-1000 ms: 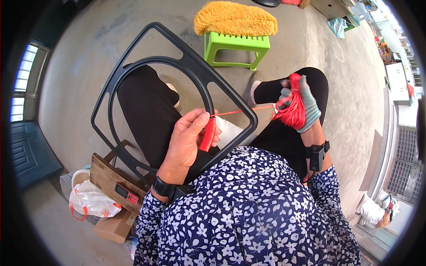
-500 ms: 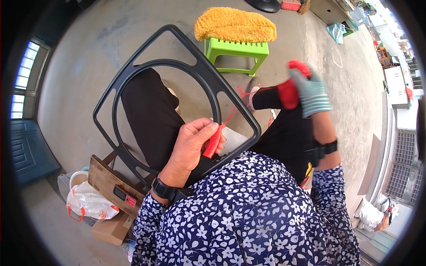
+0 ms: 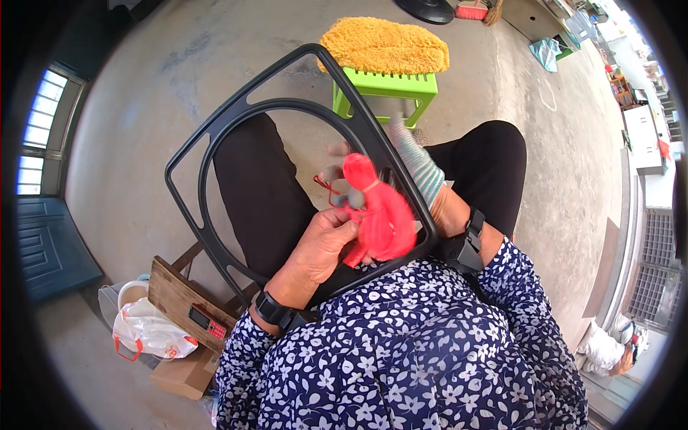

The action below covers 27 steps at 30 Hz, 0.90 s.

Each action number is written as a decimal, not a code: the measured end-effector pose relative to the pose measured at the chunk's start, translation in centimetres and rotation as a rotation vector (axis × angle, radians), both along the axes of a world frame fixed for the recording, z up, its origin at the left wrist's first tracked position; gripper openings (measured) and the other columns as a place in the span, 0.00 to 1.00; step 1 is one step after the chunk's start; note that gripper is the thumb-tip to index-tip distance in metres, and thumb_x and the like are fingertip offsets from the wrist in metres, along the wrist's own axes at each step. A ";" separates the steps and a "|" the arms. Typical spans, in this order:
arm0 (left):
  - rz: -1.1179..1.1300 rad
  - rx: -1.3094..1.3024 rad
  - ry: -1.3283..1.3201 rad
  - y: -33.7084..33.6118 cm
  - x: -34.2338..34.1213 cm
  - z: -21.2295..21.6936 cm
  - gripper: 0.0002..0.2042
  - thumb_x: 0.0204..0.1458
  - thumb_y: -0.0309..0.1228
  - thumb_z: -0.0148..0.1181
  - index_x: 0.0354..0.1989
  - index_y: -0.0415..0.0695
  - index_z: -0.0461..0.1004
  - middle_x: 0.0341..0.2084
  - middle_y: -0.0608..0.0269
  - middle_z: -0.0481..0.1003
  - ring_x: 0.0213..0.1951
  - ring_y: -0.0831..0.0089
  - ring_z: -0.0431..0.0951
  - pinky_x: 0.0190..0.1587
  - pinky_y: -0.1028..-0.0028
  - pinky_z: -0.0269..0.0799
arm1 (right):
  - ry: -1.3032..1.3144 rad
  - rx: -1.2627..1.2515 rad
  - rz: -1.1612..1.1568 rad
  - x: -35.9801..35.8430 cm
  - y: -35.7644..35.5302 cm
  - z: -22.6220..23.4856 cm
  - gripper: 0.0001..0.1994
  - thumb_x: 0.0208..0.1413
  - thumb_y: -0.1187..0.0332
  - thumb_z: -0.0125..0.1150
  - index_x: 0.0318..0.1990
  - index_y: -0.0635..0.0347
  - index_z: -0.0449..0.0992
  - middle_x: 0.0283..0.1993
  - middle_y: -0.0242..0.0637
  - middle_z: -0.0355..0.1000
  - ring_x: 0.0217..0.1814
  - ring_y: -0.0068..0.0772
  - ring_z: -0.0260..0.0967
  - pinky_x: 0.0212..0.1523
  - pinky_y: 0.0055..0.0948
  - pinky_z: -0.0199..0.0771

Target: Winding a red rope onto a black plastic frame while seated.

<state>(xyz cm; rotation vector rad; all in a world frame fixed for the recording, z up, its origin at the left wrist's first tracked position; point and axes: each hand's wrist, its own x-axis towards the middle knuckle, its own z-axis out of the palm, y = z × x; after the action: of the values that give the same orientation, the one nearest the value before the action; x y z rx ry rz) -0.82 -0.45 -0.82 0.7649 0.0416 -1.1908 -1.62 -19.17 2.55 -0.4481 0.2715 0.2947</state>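
- Clearly the red cord bundle (image 3: 380,215) sits at picture centre, resting against the lower right rail of the black frame (image 3: 215,136) that lies across the person's lap.
- Left hand (image 3: 322,244) comes in from 7 o'clock, its fingers closed on the bundle's lower left side.
- Right hand (image 3: 416,168), in a striped glove, comes from 4 o'clock behind the rail and is motion-blurred; I cannot tell whether it is closed on the cord.
- Judging by its look, the cord is light, soft and limp, likely to unravel, so it is best pinched at its tied waist; the frame looks stiff and light, easy to hold by a rail.
- Hidden: the bundle's far side, the cord's loose end, and the frame's near corner under the floral blouse (image 3: 401,358).
- Green stool (image 3: 387,86) with a yellow mop pad stands at 12 o'clock.
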 end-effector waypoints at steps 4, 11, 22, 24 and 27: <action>-0.054 0.101 -0.103 -0.2 0.4 0.7 0.09 0.55 0.32 0.56 0.37 0.37 0.73 0.24 0.55 0.76 0.22 0.70 0.77 0.26 0.74 0.76 | -0.250 -0.509 0.190 -0.5 -1.1 0.4 0.24 0.53 0.58 0.60 0.52 0.65 0.68 0.44 0.44 0.72 0.43 0.32 0.71 0.43 0.34 0.75; 0.042 0.164 -0.134 -0.1 0.8 1.1 0.09 0.57 0.33 0.54 0.35 0.39 0.73 0.23 0.57 0.76 0.22 0.73 0.76 0.25 0.77 0.74 | 0.099 -1.446 0.450 -4.2 -1.6 1.4 0.19 0.43 0.63 0.66 0.40 0.69 0.74 0.26 0.37 0.74 0.29 0.21 0.70 0.30 0.26 0.72; 0.162 0.165 -0.152 0.9 1.5 0.9 0.09 0.57 0.34 0.54 0.36 0.40 0.72 0.24 0.58 0.76 0.23 0.73 0.76 0.26 0.76 0.73 | 0.468 -1.379 -0.645 -12.3 -20.4 0.9 0.11 0.47 0.71 0.65 0.39 0.61 0.75 0.33 0.31 0.74 0.34 0.24 0.71 0.35 0.25 0.72; 0.171 0.149 -0.133 0.8 1.4 0.9 0.09 0.57 0.34 0.54 0.38 0.41 0.72 0.24 0.58 0.76 0.23 0.73 0.76 0.26 0.76 0.73 | 0.686 -2.049 -0.748 -14.0 -23.5 0.7 0.16 0.45 0.66 0.67 0.41 0.64 0.74 0.35 0.38 0.76 0.33 0.27 0.73 0.36 0.28 0.73; 0.140 0.163 -0.153 0.3 1.2 1.6 0.09 0.57 0.33 0.53 0.40 0.42 0.71 0.24 0.57 0.76 0.23 0.73 0.76 0.27 0.77 0.74 | 0.646 -2.318 -0.599 -14.5 -23.2 1.7 0.19 0.44 0.65 0.67 0.43 0.65 0.74 0.34 0.40 0.76 0.33 0.26 0.73 0.36 0.28 0.73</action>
<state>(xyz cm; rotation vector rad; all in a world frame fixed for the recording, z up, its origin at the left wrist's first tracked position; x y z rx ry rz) 0.40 -0.16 0.75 0.9788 0.0652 -1.0014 -16.12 -42.35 4.27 -2.4896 1.3400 -0.6887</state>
